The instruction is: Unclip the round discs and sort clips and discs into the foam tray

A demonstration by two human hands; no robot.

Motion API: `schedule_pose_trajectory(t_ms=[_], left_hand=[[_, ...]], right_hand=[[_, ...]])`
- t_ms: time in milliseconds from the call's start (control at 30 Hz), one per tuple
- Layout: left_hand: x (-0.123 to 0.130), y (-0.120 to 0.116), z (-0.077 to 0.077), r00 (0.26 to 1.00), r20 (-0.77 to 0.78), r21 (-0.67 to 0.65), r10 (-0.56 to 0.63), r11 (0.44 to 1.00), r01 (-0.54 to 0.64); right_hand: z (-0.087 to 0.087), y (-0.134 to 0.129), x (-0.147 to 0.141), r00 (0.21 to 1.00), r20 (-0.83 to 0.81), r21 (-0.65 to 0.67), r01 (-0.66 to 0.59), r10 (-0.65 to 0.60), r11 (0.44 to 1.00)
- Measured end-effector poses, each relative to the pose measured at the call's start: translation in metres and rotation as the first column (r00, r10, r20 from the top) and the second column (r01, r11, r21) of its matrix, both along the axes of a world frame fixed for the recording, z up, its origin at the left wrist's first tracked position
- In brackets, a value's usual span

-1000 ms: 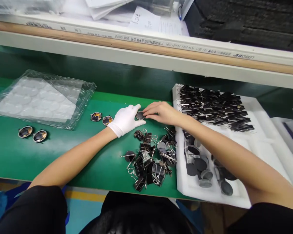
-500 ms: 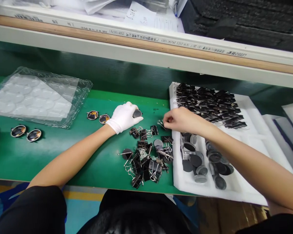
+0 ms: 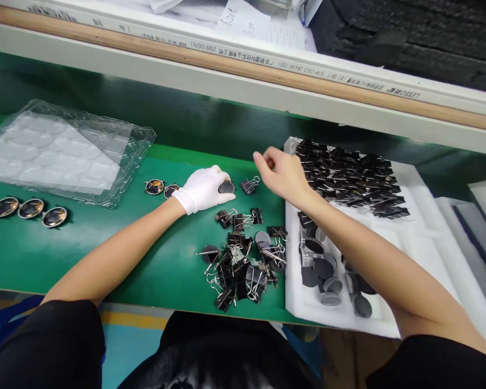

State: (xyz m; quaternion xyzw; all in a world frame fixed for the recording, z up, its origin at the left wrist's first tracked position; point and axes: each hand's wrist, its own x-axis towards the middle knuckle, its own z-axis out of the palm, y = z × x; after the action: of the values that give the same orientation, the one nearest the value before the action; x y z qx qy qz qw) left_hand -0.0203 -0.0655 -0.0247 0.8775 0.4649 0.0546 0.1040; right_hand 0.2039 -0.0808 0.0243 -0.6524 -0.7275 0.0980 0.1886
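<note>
My left hand (image 3: 204, 189), in a white glove, rests on the green tabletop and grips a round piece (image 3: 227, 187) with a dark grey face and thin metal rim between thumb and fingers. My bare right hand (image 3: 283, 172) hovers by the near corner of the white foam tray, empty, thumb apart from loosely curled fingers. Just left of it a black binder clip (image 3: 249, 186) lies on the table. Nearer my body is a heap of binder clips (image 3: 238, 270), with grey discs (image 3: 262, 239) among them.
The white foam tray (image 3: 425, 254) on the right holds rows of binder clips (image 3: 348, 175) and loose grey discs (image 3: 323, 268). A clear plastic blister tray (image 3: 133, 156) stands at the left. Round shiny pieces (image 3: 31, 208) lie before it. A shelf edge (image 3: 243, 81) crosses above.
My right hand has let go of the binder clip, which now lies left of it, and has moved up and away. My left hand stays on the round piece.
</note>
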Motion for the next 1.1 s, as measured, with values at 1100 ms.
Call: schedule_pose_trajectory(t_ms=[1100], left_hand=[[0.037,-0.006,0.000,0.998,-0.048,-0.038,0.047,0.998,-0.049]], right_hand=[[-0.088,0.058,-0.016,0.917,0.024,-0.104,0.398,-0.398,0.911]])
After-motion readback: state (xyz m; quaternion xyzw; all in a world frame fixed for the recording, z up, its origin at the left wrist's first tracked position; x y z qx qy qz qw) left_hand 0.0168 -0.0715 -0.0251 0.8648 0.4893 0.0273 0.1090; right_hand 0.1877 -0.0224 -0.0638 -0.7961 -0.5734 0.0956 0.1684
